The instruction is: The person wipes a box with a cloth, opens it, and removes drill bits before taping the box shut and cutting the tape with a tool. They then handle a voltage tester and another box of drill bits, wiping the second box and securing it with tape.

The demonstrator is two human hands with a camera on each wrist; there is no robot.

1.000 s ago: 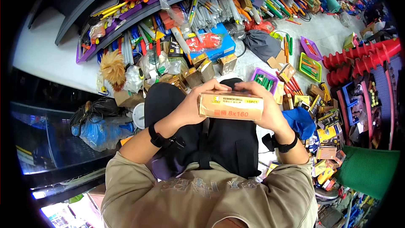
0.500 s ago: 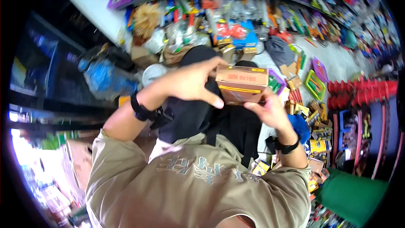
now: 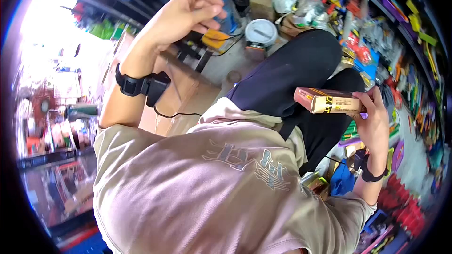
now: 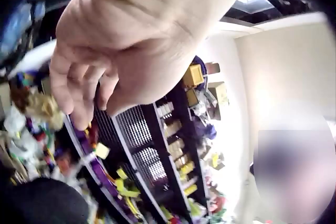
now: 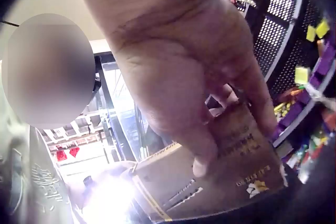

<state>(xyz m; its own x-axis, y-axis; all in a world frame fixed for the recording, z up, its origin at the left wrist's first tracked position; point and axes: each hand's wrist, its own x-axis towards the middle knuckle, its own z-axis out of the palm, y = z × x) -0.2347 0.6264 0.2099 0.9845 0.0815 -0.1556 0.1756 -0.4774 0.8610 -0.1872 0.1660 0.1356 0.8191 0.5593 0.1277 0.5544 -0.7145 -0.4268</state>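
My right hand (image 3: 375, 124) holds a small cardboard hammer drill bit box (image 3: 332, 101) by one end, over the black-trousered legs (image 3: 301, 66). In the right wrist view, the thumb (image 5: 200, 165) presses on the face of the box, which carries a picture of drill bits, and the other fingers reach round the far end. My left hand (image 3: 181, 19) is raised away from the box on the other side of the body. Its fingers (image 4: 79, 95) hang loosely bent with nothing in them, as the left wrist view shows.
Beneath the left arm is a large cardboard carton (image 3: 181, 96) with a black cable across it. A white-lidded tub (image 3: 261, 32) and a yellow box (image 3: 215, 40) stand near the knee. Packaged tools crowd the floor below the shelf (image 3: 391, 4). A blue cloth (image 3: 343, 178) lies near the right wrist.
The left hand has let go of the box and swung out to the left. The right hand keeps the box, now turned to another side. The body and head view have turned left.
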